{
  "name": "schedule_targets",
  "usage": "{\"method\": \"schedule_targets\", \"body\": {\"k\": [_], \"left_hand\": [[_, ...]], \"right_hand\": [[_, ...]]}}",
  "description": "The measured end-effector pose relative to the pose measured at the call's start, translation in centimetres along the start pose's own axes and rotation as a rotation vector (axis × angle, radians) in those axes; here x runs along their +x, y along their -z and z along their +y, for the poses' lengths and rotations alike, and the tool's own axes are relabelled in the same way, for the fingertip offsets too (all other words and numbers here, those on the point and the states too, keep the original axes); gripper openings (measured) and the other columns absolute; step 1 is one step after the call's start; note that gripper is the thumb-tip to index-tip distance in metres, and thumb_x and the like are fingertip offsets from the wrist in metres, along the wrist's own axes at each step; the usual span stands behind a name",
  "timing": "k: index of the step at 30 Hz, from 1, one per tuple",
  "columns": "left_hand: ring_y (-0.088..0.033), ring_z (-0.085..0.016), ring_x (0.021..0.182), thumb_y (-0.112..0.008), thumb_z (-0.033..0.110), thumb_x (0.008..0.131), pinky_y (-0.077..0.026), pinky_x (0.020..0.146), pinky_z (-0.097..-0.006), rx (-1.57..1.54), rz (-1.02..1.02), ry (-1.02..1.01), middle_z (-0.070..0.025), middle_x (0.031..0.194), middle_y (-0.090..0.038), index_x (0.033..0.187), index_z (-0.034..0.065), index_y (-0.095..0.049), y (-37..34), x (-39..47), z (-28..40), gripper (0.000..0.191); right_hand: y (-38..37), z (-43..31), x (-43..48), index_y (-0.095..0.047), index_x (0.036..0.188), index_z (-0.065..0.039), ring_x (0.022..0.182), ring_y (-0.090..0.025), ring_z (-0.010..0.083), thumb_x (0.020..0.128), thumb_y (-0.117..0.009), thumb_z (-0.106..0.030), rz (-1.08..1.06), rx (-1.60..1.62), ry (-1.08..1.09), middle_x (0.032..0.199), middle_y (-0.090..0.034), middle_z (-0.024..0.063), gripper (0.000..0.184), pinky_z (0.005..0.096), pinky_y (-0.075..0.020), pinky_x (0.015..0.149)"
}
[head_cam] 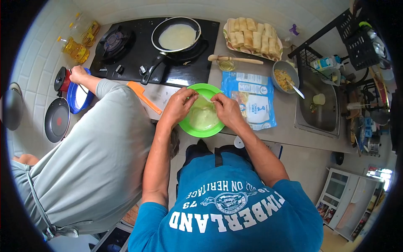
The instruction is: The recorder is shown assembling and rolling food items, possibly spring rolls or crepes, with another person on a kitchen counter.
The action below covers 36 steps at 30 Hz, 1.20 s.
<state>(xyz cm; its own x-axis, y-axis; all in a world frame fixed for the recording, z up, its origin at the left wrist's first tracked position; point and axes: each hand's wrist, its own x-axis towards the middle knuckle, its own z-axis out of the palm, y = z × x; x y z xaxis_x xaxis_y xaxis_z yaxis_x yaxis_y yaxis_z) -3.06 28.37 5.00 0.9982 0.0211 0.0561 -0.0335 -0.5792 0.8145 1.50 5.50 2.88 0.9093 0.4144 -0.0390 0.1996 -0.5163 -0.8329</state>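
A thin, pale crepe-like wrapper (204,117) lies in a bright green plastic plate (202,133) at the counter's front edge. My left hand (180,105) pinches the wrapper's far left edge between thumb and fingers. On the other side, my right hand (227,108) grips its far right edge. That far edge is lifted a little, while the rest lies on the plate. Whatever may be under the wrapper cannot be made out.
A frying pan (177,37) holding a pale round crepe sits on the black gas hob (126,67). Rolled crepes fill a patterned platter (232,46). A grey bowl of filling (283,78) stands near the sink (318,121). At left, a co-worker's hand (78,75) reaches over a blue basin (73,105).
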Motion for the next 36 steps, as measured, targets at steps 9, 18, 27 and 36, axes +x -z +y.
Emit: {"method": "schedule_targets", "body": {"k": [9,18,27,36], "left_hand": [[-0.074,-0.032,0.096,-0.076,0.009,0.101,-0.058,0.084,-0.0401,0.047,-0.003,-0.097,-0.0154,0.105,-0.075,0.115,-0.0007,-0.077,2.2,-1.7,3.4,0.017],[-0.075,-0.031,0.093,-0.076,0.003,0.099,-0.058,0.081,-0.039,0.09,-0.019,-0.222,-0.0147,0.1,-0.076,0.112,-0.0016,-0.077,3.6,-2.3,11.7,0.015],[-0.075,-0.038,0.096,-0.076,0.018,0.102,-0.058,0.085,-0.0442,0.023,-0.362,-0.293,-0.0206,0.113,-0.078,0.12,0.0008,-0.076,-5.0,11.0,12.6,0.025],[-0.075,-0.04,0.085,-0.069,0.021,0.105,-0.057,0.081,-0.0478,0.191,-0.083,0.058,-0.0277,0.111,-0.075,0.132,0.002,-0.067,-6.4,2.8,12.9,0.033]], "right_hand": [[1.9,-1.3,-1.6,-0.074,0.118,0.0,0.095,-0.078,0.0349,0.105,-0.064,-0.009,0.069,0.212,0.136,0.108,-0.079,0.0218,0.019,0.0419,-0.0593,0.083],[9.2,-6.6,-6.7,-0.076,0.121,0.0,0.09,-0.071,0.013,0.106,-0.066,-0.003,0.102,0.252,0.186,0.103,-0.079,0.0093,0.019,0.0285,-0.0553,0.078],[17.2,0.2,-3.6,-0.075,0.122,0.002,0.093,-0.077,0.0232,0.106,-0.066,-0.008,0.276,0.181,-0.04,0.106,-0.079,0.0192,0.021,0.0331,-0.0589,0.081],[18.3,4.6,-9.9,-0.077,0.118,0.0,0.102,-0.073,0.0429,0.101,-0.069,-0.012,0.321,-0.112,-0.202,0.114,-0.074,0.0244,0.022,0.0497,-0.0578,0.089]]}}
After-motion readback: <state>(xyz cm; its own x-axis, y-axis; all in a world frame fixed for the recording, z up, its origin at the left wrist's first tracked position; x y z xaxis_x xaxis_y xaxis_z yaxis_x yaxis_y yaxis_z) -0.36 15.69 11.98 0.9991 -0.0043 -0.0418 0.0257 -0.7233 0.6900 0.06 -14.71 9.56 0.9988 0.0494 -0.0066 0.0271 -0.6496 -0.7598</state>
